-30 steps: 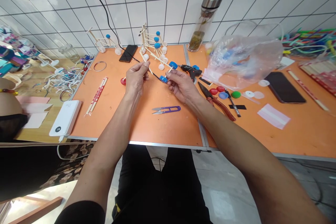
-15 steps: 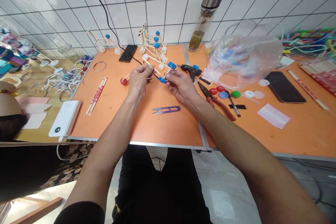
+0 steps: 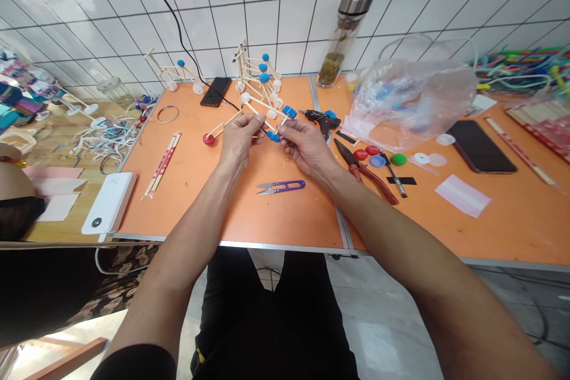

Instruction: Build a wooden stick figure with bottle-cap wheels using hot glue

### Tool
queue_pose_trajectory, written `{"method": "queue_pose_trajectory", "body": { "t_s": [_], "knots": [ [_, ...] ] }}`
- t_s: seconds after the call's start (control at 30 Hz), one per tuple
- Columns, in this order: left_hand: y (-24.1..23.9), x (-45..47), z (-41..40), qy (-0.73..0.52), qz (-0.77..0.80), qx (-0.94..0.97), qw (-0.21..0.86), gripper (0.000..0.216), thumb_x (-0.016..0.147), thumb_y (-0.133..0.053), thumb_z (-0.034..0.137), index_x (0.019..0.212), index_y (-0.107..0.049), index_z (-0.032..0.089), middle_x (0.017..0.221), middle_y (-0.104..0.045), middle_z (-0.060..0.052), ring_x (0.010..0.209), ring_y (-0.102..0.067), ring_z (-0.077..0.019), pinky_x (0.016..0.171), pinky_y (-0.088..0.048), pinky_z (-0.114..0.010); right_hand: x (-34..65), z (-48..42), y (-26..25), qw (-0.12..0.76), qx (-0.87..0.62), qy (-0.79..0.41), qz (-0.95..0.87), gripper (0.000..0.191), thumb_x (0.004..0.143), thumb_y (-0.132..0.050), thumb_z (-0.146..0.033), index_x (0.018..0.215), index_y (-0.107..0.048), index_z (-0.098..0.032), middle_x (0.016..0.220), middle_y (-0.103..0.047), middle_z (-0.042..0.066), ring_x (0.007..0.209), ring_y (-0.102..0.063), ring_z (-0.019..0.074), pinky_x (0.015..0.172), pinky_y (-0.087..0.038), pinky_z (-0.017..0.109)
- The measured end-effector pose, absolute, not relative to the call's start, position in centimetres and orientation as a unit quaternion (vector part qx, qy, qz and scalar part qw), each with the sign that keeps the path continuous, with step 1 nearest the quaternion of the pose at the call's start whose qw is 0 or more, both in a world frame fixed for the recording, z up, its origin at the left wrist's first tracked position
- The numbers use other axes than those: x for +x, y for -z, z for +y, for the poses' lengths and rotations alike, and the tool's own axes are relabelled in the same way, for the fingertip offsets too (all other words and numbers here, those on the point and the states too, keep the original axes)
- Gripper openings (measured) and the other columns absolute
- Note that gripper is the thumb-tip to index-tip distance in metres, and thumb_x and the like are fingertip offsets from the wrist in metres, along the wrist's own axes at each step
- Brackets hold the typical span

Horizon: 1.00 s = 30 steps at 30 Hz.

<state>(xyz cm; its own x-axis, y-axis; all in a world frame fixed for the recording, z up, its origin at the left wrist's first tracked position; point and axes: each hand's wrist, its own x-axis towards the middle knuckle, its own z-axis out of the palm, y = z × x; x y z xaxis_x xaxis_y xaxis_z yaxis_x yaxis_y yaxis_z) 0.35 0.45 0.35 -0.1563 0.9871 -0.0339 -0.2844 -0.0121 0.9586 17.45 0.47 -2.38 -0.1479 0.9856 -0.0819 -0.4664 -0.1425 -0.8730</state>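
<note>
Above the orange table [image 3: 249,214], my left hand [image 3: 239,138] pinches a thin wooden stick [image 3: 222,126] that ends in a red bottle cap [image 3: 208,139] on the table. My right hand [image 3: 303,142] is closed on a short stick axle with two blue caps [image 3: 289,111], one by my fingertips and one beyond them. The two hands nearly touch. Behind them stands a model of sticks and caps [image 3: 260,86], blue and white.
Purple thread snips [image 3: 281,186] lie just in front of my hands. Red pliers [image 3: 366,172], a black glue gun [image 3: 321,119], loose caps [image 3: 378,160] and a plastic bag [image 3: 412,101] lie to the right. Chopsticks [image 3: 163,163] and a white power bank [image 3: 109,203] are on the left, a phone [image 3: 481,147] on the far right.
My left hand has swung its stick down and toward the right hand, so the red cap end now reaches the table. Both hands have drawn closer together.
</note>
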Motion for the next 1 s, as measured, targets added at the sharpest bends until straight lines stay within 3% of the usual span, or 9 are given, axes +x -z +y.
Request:
{"method": "queue_pose_trajectory", "body": {
  "t_s": [0.23, 0.47, 0.77, 1.0],
  "knots": [
    [0.1, 0.1, 0.7, -0.589, 0.472, 0.403, 0.518, 0.04, 0.09, -0.112, 0.038, 0.077, -0.079, 0.02, 0.08, -0.08, 0.0, 0.061, -0.064, -0.0069, 0.056, -0.051, -0.017, 17.5, 0.7, 2.6, 0.538, -0.364, -0.665, -0.368, 0.05, 0.065, -0.121, -0.036, 0.09, -0.079, -0.023, 0.079, -0.075, -0.006, 0.065, -0.062, 0.0062, 0.051, -0.046, 0.015],
    [1.0, -0.2, 1.1, -0.596, 0.44, 0.42, 0.524, 0.032, 0.097, -0.105, 0.031, 0.077, -0.082, 0.02, 0.08, -0.081, -0.001, 0.061, -0.063, -0.007, 0.056, -0.051, -0.016, 17.5, 0.7, 2.5, 0.55, -0.356, -0.664, -0.361, 0.066, 0.044, -0.126, -0.045, 0.087, -0.081, -0.02, 0.077, -0.075, -0.005, 0.063, -0.062, 0.0058, 0.048, -0.046, 0.015],
    [0.6, 0.1, 1.0, -0.6, 0.449, 0.43, 0.504, 0.031, 0.104, -0.095, 0.022, 0.076, -0.084, 0.02, 0.079, -0.081, -0.001, 0.061, -0.062, -0.0074, 0.057, -0.049, -0.017, 17.5, 0.8, 2.8, 0.549, -0.355, -0.662, -0.367, 0.056, 0.056, -0.122, -0.04, 0.088, -0.081, -0.021, 0.08, -0.075, -0.004, 0.065, -0.062, 0.0063, 0.051, -0.044, 0.015],
    [0.8, -0.1, 0.9, -0.599, 0.442, 0.439, 0.503, 0.031, 0.1, -0.101, 0.028, 0.076, -0.084, 0.021, 0.081, -0.081, -0.002, 0.063, -0.063, -0.0077, 0.058, -0.05, -0.017, 17.5, 0.8, 2.8, 0.556, -0.352, -0.661, -0.362, 0.064, 0.048, -0.126, -0.044, 0.088, -0.082, -0.02, 0.079, -0.076, -0.004, 0.064, -0.062, 0.006, 0.049, -0.045, 0.015]
  ]
}}
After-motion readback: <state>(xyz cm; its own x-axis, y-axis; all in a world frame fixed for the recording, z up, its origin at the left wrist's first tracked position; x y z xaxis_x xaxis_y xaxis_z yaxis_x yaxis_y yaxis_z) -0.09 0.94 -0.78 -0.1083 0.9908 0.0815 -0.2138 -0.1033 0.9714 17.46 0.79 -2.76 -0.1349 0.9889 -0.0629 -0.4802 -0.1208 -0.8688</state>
